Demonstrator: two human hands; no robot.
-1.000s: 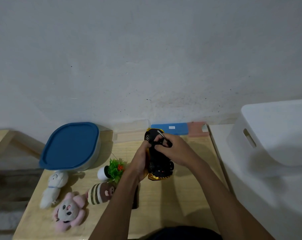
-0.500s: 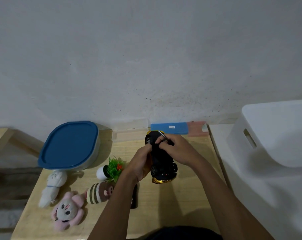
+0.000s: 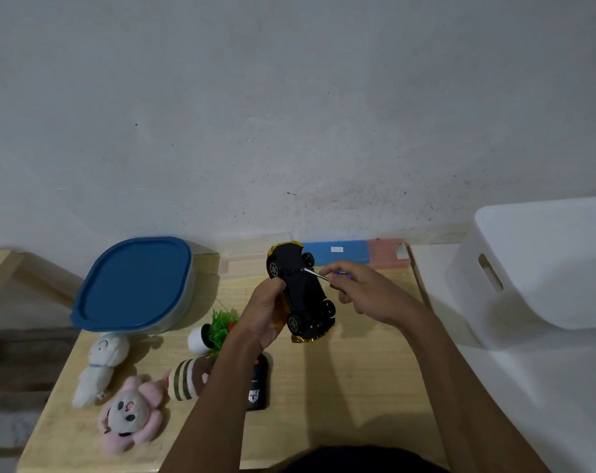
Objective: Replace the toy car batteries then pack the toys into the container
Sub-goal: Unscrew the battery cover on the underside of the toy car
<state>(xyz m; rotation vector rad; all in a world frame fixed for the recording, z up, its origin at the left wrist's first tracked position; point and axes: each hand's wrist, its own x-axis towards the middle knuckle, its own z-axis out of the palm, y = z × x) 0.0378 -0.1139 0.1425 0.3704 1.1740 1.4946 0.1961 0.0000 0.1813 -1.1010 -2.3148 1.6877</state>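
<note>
Both hands busy: toy car (image 3: 301, 295) gripped belly-up by left hand (image 3: 266, 315), screwdriver (image 3: 318, 275) pinched by right hand (image 3: 361, 290), tip at underside. Batteries not yet swapped, nothing packed.

The toy car (image 3: 301, 295) is over the wooden table (image 3: 341, 387), underside up. The left hand (image 3: 264, 317) holds its left side, and the right hand (image 3: 361, 291) holds a screwdriver (image 3: 318, 275) at its right side. Left of the car stands the lidded container (image 3: 136, 285). Nearer than the car and to its left lie a toppled pot plant (image 3: 214, 332), a striped plush (image 3: 187, 378), two more plush toys (image 3: 100, 363) and the remote control (image 3: 257, 387). Right of the car, off the table, stands a storage bin (image 3: 545, 264).
</note>
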